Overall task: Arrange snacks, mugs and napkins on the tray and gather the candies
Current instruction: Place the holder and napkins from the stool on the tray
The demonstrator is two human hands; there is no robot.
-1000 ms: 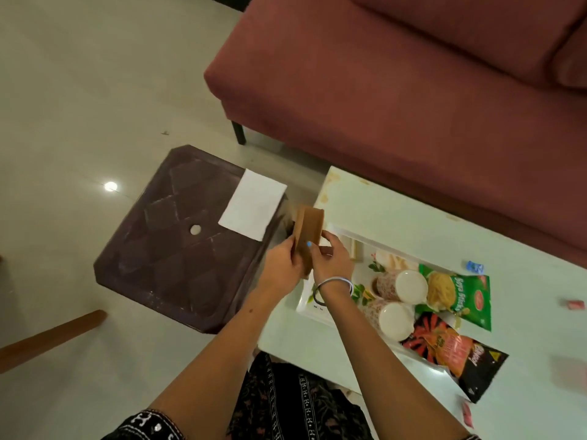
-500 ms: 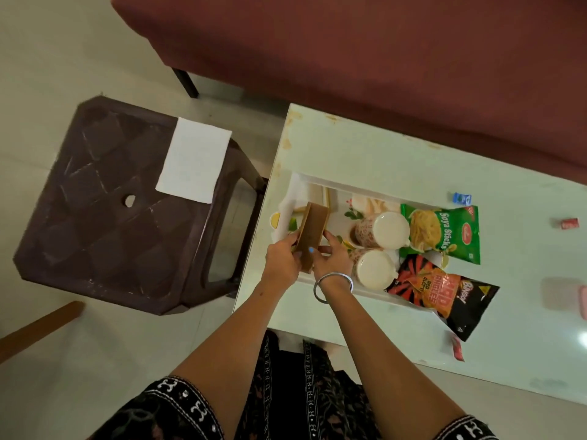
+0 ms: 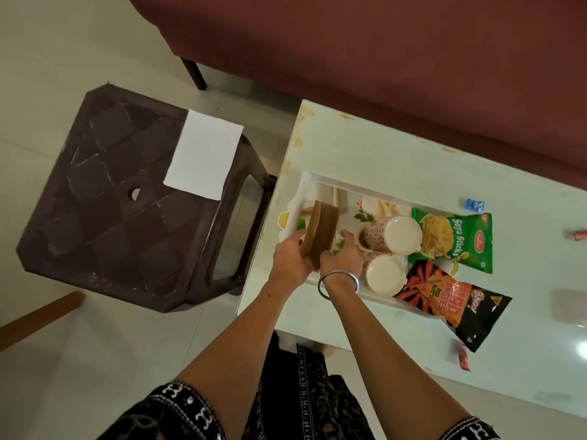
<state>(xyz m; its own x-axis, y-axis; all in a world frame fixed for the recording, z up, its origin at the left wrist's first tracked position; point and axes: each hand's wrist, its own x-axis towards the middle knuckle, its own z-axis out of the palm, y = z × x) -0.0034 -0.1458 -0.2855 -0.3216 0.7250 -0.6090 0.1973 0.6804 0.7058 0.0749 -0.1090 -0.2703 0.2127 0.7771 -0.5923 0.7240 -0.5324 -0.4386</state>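
A brown holder [image 3: 320,231] stands on edge over the left end of the white tray [image 3: 374,194], gripped between my left hand [image 3: 290,262] and my right hand [image 3: 341,257]. On the tray, two floral mugs [image 3: 392,238] lie beside each other, next to a green soya sticks packet [image 3: 455,238] and a black and orange snack packet [image 3: 454,308]. A white napkin [image 3: 205,158] lies on the brown stool. Small candies lie on the table: a blue candy [image 3: 475,204], a red candy at the right edge [image 3: 579,235], another red candy near the front [image 3: 463,358].
The tray sits on a pale green table [image 3: 365,147]. A dark brown plastic stool [image 3: 120,198] stands to the left of the table. A maroon sofa [image 3: 381,52] runs behind. A wooden leg [image 3: 38,319] shows at lower left.
Both hands carried the brown holder from above the stool's edge down over the tray's left end. The view has tilted downward and shifted right.
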